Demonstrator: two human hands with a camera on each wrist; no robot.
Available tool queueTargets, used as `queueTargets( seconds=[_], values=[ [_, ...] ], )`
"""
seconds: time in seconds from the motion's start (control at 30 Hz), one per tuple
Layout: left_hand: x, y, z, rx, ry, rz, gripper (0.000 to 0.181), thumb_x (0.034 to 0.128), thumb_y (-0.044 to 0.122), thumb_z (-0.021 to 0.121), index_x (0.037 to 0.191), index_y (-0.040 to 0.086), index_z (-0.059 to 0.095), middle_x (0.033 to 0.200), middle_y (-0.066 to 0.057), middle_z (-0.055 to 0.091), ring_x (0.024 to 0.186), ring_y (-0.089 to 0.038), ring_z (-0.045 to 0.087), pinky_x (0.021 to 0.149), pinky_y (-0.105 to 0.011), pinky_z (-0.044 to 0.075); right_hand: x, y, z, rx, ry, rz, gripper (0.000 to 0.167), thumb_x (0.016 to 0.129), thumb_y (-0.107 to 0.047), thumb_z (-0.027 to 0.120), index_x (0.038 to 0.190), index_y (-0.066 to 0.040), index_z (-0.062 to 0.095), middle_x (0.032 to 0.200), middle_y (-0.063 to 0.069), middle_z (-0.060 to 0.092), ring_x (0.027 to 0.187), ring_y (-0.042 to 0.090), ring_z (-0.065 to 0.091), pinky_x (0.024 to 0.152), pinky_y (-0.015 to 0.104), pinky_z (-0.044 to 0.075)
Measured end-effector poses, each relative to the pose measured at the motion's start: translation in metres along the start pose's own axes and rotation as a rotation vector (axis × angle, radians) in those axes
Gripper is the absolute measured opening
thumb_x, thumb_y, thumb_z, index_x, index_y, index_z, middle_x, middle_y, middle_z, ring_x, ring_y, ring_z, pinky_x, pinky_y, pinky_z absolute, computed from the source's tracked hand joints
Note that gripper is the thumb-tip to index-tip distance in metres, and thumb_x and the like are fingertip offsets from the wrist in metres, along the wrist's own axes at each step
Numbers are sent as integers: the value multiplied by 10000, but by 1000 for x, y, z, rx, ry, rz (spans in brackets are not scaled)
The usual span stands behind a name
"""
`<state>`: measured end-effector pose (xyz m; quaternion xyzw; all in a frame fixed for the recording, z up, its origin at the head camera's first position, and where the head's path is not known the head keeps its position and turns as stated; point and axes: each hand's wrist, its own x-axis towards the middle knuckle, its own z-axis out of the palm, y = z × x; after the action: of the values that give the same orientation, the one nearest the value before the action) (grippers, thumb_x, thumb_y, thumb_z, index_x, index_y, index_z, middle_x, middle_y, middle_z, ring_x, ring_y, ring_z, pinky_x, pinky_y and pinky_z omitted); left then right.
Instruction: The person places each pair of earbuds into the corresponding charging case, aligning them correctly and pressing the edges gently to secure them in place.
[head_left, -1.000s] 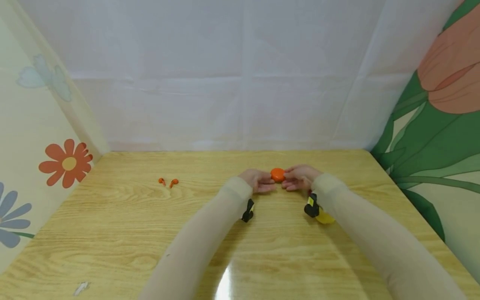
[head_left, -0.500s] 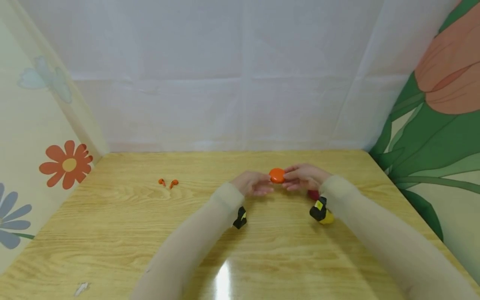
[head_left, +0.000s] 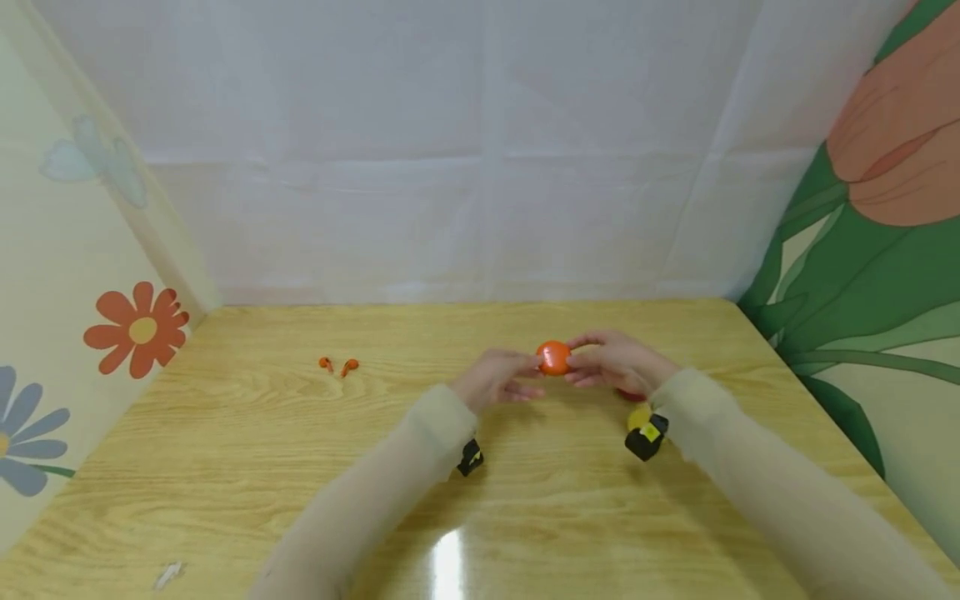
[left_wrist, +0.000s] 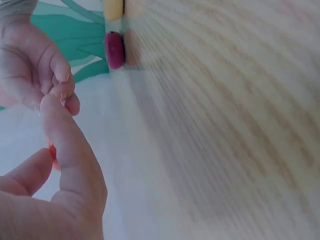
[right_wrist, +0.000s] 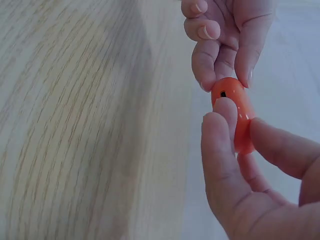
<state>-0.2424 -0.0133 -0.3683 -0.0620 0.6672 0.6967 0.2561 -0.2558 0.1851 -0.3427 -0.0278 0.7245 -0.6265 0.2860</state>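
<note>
Head view: two forearms in pale sleeves reach over the wood-grain table (head_left: 262, 467) and meet at an orange earbud case (head_left: 553, 357).
Orange case: it is held clear of the tabletop, between the two hands, with a small dark slot in its narrow edge.
Right hand (head_left: 618, 363): it pinches the case, thumb on one side and fingers on the other; this probably carries most of the hold.
Left hand (head_left: 493, 377): thumb and fingertips pinch the opposite end, which likely steadies the case and leaves its broad face uncovered.
Earbuds (head_left: 350, 365): a pair lies on the table well to the left, just apart from each other, presumably set there out of the hands' way.
Near the right wrist: a dark red rounded object (left_wrist: 115, 50) and a yellow object (head_left: 637, 415) sit on the table, perhaps put aside; I cannot tell what either is.
Hard to see: the right forearm and wrist camera (head_left: 645, 442) partly cover both, and the left fingers hide nearly all the case in the left wrist view.
</note>
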Motion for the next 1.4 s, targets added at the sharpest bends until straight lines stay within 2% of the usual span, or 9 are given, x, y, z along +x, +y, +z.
queueTargets(
  seconds=[0.2,0.43,0.77,0.9,1.2,1.4],
  values=[
    [-10,-3,2,61,1,73,343,981,217,599,1215,-34,606,1201,-193,637,682,-158,677,631,-244,548,-8,0,8,-26,53,-32,395,970,24,525,1322,115,371,854,75,683,789,167,692,804,347,557],
    [-16,-4,1,73,30,97,352,974,210,612,1229,-33,598,1133,-161,668,632,-141,662,603,-237,544,-14,0,17,-57,80,-46,416,971,4,541,1333,141,390,910,111,694,827,194,702,832,380,548],
    [-25,-6,1,72,46,135,385,980,210,610,1273,-36,570,1074,-129,682,590,-120,657,570,-233,544,-20,0,25,-85,86,-98,346,974,2,541,1251,197,468,883,87,692,786,151,685,801,348,558],
    [-29,-7,0,68,47,156,379,979,218,613,1271,-21,579,1053,-106,685,602,-128,664,553,-225,537,-21,3,29,-77,81,-111,346,973,-3,546,1240,207,477,907,129,699,769,136,678,782,329,562],
    [-35,-10,-1,82,53,184,384,970,223,627,1278,-2,583,1087,-107,684,664,-180,693,553,-227,528,-25,8,36,-43,83,-123,386,973,-56,571,1265,173,461,946,86,675,878,218,683,822,340,550],
    [-41,-13,-9,158,27,226,394,973,247,622,1288,14,588,1126,-107,677,757,-260,715,597,-278,548,-27,13,44,3,74,-159,345,973,-46,567,1228,168,475,958,86,674,867,180,680,816,325,550]
  ],
)
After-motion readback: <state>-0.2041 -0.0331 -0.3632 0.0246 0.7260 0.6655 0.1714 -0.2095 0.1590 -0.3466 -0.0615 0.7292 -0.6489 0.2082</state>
